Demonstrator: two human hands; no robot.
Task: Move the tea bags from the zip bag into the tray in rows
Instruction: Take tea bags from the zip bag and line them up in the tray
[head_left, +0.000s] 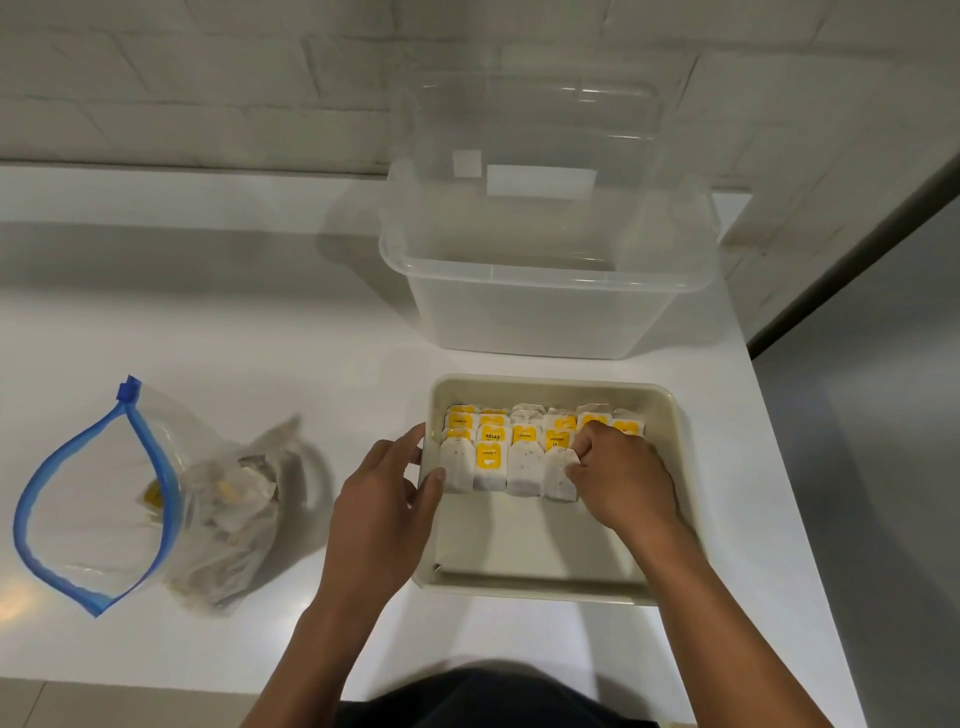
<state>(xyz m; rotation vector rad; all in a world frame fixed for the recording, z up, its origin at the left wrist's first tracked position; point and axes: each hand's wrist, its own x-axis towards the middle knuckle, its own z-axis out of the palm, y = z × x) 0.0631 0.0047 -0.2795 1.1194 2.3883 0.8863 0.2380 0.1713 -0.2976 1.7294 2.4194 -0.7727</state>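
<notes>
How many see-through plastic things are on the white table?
2. A clear plastic storage box stands at the back by the wall. A clear zip bag with a blue seal lies open on the left, tea bags inside. None seem hidden.

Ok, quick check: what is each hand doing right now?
Left hand: grips the left rim of the tray, thumb inside.
Right hand: fingers curled on a tea bag in the front row.
</notes>
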